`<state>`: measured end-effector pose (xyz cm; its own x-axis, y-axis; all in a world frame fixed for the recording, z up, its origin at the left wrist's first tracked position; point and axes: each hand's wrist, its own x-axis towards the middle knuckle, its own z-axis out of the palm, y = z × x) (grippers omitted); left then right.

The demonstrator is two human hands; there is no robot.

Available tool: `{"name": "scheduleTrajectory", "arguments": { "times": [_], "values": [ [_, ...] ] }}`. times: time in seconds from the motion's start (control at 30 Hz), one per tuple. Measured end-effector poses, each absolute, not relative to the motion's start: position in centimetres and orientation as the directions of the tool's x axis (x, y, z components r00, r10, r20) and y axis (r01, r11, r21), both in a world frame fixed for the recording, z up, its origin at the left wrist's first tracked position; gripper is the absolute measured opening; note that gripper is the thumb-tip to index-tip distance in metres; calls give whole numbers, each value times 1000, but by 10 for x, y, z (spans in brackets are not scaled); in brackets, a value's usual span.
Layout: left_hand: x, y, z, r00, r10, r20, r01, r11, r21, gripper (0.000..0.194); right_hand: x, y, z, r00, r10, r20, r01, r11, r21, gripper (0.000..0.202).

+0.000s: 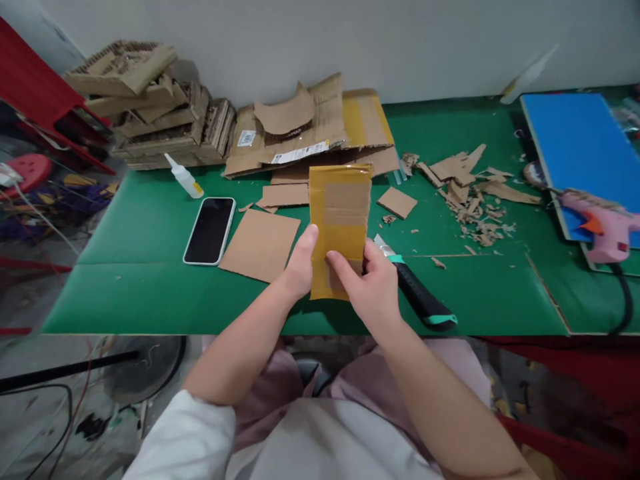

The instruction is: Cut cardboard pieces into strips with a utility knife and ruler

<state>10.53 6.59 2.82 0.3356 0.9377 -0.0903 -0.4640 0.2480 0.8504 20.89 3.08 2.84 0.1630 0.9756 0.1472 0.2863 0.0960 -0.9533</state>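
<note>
A taped cardboard piece (345, 207), brown with yellowish tape, is held upright above the green table. My left hand (301, 263) grips its left edge, thumb at the side. My right hand (373, 283) holds the lower right part, with the thumb across the front; the other fingers are mostly hidden behind. A black and teal utility knife (423, 293) lies just right of my right hand. On the table left of my left hand is a flat square of cardboard (263, 245). A small cardboard square (397, 202) lies beyond my right hand.
A phone (209, 231) and a glue bottle (184, 177) lie at the left. Stacked cardboard (160, 120) and larger sheets (300, 137) stand behind. Torn scraps (460, 177) are spread right of centre. A pink glue gun (607, 227) rests by a blue board (595, 147).
</note>
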Motion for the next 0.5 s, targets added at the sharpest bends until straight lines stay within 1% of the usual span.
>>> {"name": "scheduleTrajectory", "arguments": {
  "times": [0.17, 0.23, 0.33, 0.4, 0.5],
  "values": [
    [108, 67, 26, 204, 978, -39, -405, 120, 906, 53, 207, 31, 26, 216, 951, 221, 433, 109, -895, 25],
    [108, 68, 25, 190, 981, -30, -385, 102, 917, 51, 207, 32, 26, 209, 952, 221, 432, 113, -895, 26],
    [105, 70, 24, 206, 978, -26, -371, 102, 923, 44, 209, 33, 25, 179, 961, 213, 386, 130, -913, 28],
    [102, 72, 25, 163, 986, 25, -349, 33, 937, 38, 210, 34, 24, 150, 967, 205, 385, 134, -913, 26],
    [99, 74, 27, 41, 991, 124, -296, -106, 949, 29, 211, 34, 24, 113, 976, 188, 438, 121, -891, 24]
  ]
}}
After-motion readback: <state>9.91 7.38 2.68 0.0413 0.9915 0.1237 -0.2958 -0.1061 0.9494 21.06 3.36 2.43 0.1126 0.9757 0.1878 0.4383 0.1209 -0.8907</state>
